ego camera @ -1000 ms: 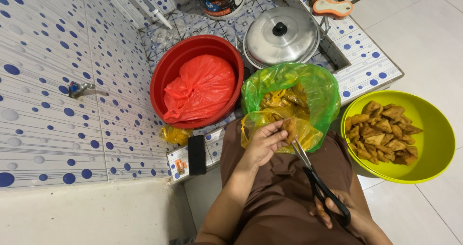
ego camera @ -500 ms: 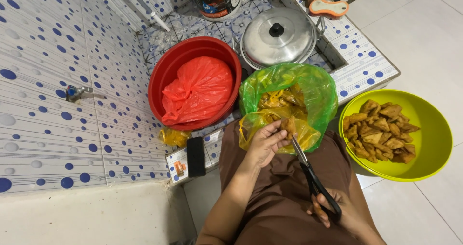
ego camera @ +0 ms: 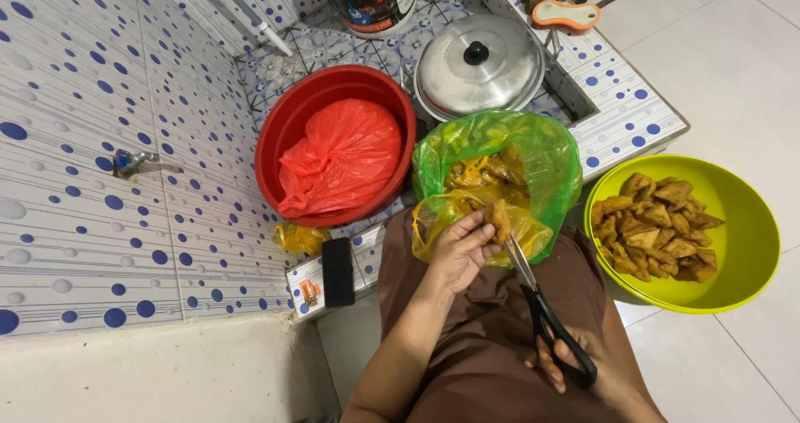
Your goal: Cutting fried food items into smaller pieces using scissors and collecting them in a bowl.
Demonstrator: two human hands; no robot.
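Green bag point(ego camera: 546, 152), lap: left hand point(ego camera: 460, 252) pinches tofu point(ego camera: 499, 220); right hand point(ego camera: 583, 365), partly cropped, grips scissors point(ego camera: 546, 315); red bag point(ego camera: 346, 152) in basin point(ego camera: 279, 131).

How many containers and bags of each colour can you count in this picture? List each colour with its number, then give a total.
Red: 2, the basin and the bag in it
Green: 2, the bowl and the bag
Yellow: 1, the small bag
Total: 5

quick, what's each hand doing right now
Left hand: closed on a fried piece over the green bag.
Right hand: closed on the scissors.
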